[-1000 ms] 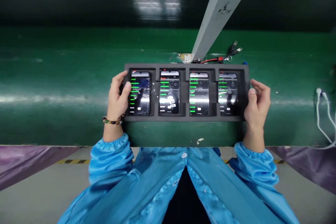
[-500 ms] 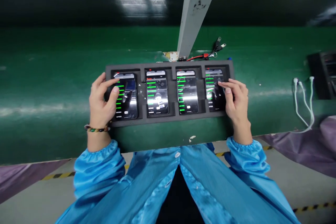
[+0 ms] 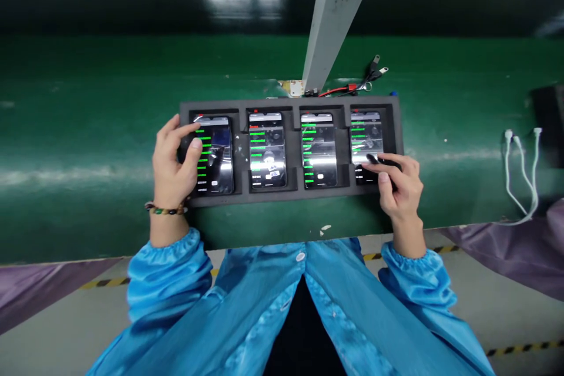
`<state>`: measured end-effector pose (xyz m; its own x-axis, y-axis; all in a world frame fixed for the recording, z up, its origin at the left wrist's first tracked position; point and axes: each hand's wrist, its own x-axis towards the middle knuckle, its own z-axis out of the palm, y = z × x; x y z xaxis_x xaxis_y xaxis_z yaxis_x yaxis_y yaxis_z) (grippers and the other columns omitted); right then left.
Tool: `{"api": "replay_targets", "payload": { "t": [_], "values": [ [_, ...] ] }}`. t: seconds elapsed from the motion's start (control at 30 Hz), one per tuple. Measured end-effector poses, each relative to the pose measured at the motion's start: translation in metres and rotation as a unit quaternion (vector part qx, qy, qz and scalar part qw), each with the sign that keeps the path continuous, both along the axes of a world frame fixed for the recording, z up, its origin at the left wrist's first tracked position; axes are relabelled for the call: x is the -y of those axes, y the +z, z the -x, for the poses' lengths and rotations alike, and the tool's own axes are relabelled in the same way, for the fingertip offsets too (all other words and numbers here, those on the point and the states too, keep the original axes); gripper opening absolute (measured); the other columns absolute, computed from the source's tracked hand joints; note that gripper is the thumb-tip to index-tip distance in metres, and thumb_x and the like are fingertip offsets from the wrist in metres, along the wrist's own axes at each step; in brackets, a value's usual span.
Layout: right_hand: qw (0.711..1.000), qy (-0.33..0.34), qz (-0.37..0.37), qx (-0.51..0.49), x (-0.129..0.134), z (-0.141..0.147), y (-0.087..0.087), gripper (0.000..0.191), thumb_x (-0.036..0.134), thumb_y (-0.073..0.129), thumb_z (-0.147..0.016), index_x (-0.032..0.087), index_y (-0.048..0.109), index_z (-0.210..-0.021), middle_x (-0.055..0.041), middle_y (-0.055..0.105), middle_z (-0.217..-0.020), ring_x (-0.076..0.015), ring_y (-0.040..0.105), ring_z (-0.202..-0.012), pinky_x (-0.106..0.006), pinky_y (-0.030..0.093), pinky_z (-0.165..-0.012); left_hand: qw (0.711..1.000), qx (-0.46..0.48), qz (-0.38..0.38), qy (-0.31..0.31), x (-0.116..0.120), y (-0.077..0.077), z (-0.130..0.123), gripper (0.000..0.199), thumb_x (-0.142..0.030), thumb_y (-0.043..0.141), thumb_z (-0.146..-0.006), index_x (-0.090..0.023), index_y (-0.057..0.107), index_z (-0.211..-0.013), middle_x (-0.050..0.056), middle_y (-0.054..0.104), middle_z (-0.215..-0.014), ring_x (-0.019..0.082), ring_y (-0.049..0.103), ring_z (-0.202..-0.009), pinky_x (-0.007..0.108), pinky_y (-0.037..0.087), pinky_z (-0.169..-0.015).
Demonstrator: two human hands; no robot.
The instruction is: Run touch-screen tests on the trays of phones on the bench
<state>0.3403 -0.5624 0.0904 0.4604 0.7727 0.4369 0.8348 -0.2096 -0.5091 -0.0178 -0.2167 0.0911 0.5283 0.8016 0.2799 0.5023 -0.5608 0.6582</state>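
A dark grey foam tray (image 3: 293, 148) lies on the green bench, a phone in each of its several compartments. My left hand (image 3: 176, 158) is at the tray's left end, fingers apart. Its index finger reaches over the top of the leftmost phone (image 3: 220, 158), its thumb over that phone's left side. My right hand (image 3: 400, 185) is over the lower part of the rightmost phone (image 3: 365, 135), fingers stretched towards the lit screen; contact is hard to tell. Between them lie a second phone (image 3: 267, 153) and a third phone (image 3: 319, 153), both lit with green lines of text.
A grey metal post (image 3: 337, 17) rises behind the tray. At its foot lie red and black cables (image 3: 352, 88). White cables (image 3: 524, 182) lie on the right of the green bench (image 3: 88, 129), beside a dark box (image 3: 549, 123).
My right hand has moved down the rightmost phone, from its upper right side to its lower part. My left hand keeps its place on the tray. The view has shifted slightly.
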Motion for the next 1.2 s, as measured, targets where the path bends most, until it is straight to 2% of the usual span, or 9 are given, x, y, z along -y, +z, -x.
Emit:
{"api": "replay_targets", "payload": {
  "t": [0.13,0.4,0.57,0.67,0.77,0.9,1.0,1.2],
  "values": [
    [1.000,0.012,-0.007,0.005,-0.010,0.008,0.003,0.031,0.032,0.055,-0.108,0.028,0.085,-0.115,-0.0093,0.079,-0.128,-0.0321,0.074,-0.120,-0.056,0.052,-0.107,1.000,0.002,0.005,0.000,0.001,0.000,0.000,0.048,-0.047,0.062,-0.109,-0.016,0.072,-0.144,0.020,0.060,-0.162,0.031,0.052,-0.159,0.054,0.040,-0.133],
    [0.994,0.102,0.038,-0.002,-0.050,0.045,0.012,0.029,0.028,0.056,-0.106,0.027,0.081,-0.123,-0.0098,0.078,-0.133,-0.0309,0.073,-0.125,-0.055,0.054,-0.107,1.000,0.007,0.016,0.002,0.001,0.001,0.001,0.056,-0.056,0.061,-0.109,-0.013,0.072,-0.143,0.023,0.059,-0.162,0.033,0.052,-0.158,0.056,0.040,-0.133],
    [0.993,0.113,0.042,-0.006,-0.057,0.046,0.013,0.031,0.025,0.057,-0.107,0.027,0.077,-0.131,-0.0104,0.077,-0.135,-0.0311,0.071,-0.130,-0.054,0.053,-0.109,1.000,0.010,0.024,0.003,0.002,0.000,0.001,0.057,-0.059,0.061,-0.109,-0.014,0.073,-0.142,0.022,0.058,-0.163,0.033,0.053,-0.158,0.057,0.039,-0.134],
    [0.992,0.107,0.071,-0.005,-0.058,0.046,0.014,0.032,0.027,0.056,-0.108,0.026,0.076,-0.132,-0.0114,0.077,-0.135,-0.0322,0.069,-0.134,-0.056,0.052,-0.111,1.000,0.014,0.024,0.002,0.001,-0.001,0.002,0.055,-0.058,0.061,-0.109,-0.016,0.073,-0.142,0.020,0.060,-0.162,0.032,0.052,-0.159,0.058,0.039,-0.134],
    [0.991,0.106,0.082,-0.009,-0.066,0.055,0.017,0.032,0.028,0.055,-0.108,0.027,0.076,-0.131,-0.0112,0.077,-0.135,-0.0329,0.069,-0.134,-0.058,0.051,-0.113,0.999,0.028,0.034,0.002,-0.002,-0.005,0.004,0.050,-0.058,0.061,-0.109,-0.022,0.073,-0.142,0.014,0.061,-0.162,0.032,0.052,-0.158,0.057,0.039,-0.135],
    [0.981,0.180,0.061,-0.027,-0.091,0.084,0.019,0.032,0.026,0.056,-0.108,0.027,0.075,-0.134,-0.0093,0.081,-0.126,-0.0316,0.069,-0.135,-0.056,0.051,-0.112,0.993,0.074,0.087,-0.004,-0.005,-0.014,0.011,0.046,-0.058,0.063,-0.108,-0.032,0.068,-0.146,0.009,0.058,-0.166,0.031,0.051,-0.160,0.056,0.038,-0.138],
    [0.968,0.242,0.056,-0.038,-0.109,0.105,0.020,0.033,0.023,0.056,-0.108,0.027,0.073,-0.137,-0.0060,0.085,-0.120,-0.0309,0.067,-0.139,-0.056,0.049,-0.115,0.987,0.095,0.126,-0.021,-0.007,-0.018,0.018,0.052,-0.058,0.068,-0.105,-0.031,0.064,-0.150,0.010,0.053,-0.171,0.032,0.051,-0.160,0.059,0.037,-0.138],
    [0.953,0.293,0.072,-0.030,-0.121,0.120,0.021,0.032,0.023,0.056,-0.109,0.026,0.073,-0.136,-0.0043,0.086,-0.120,-0.0307,0.066,-0.140,-0.056,0.048,-0.117,0.978,0.101,0.175,-0.045,-0.007,-0.015,0.026,0.060,-0.060,0.072,-0.102,-0.030,0.061,-0.153,0.012,0.049,-0.175,0.034,0.046,-0.164,0.059,0.032,-0.141]
  ]
}}
